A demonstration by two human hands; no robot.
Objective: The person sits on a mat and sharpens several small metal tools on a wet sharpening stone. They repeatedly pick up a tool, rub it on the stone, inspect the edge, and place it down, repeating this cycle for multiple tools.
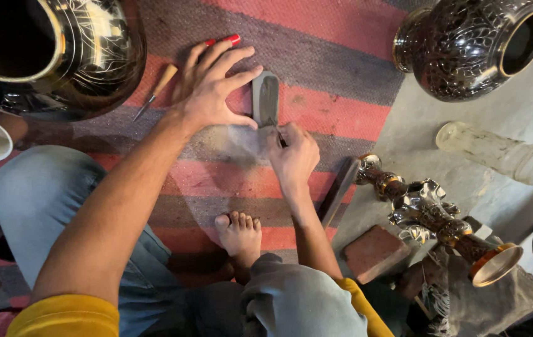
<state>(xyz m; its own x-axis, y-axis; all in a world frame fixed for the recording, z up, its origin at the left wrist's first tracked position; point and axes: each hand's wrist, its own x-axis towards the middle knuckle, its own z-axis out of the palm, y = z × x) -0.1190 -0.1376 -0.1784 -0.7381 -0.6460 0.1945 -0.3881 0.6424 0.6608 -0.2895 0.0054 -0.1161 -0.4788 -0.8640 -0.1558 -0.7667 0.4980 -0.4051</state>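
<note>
Grey sharpening stone [265, 98] lies on the striped rug [335, 118], pinned by the flat, unclenched left hand [213, 87]. Right hand [292, 156] pinches a small tool's tip against it; a slip could nick the bracing fingers. Beyond, a wooden-handled graver [154, 92] lies loose.

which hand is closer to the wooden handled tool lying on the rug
Left. The left hand rests just right of the wooden-handled tool; the right hand is farther right, below the grey stone.

Striped rug [329, 37] (red, grey) carries whetstone [265, 98], wooden-handled tool [156, 92], brick [374, 253].
</note>
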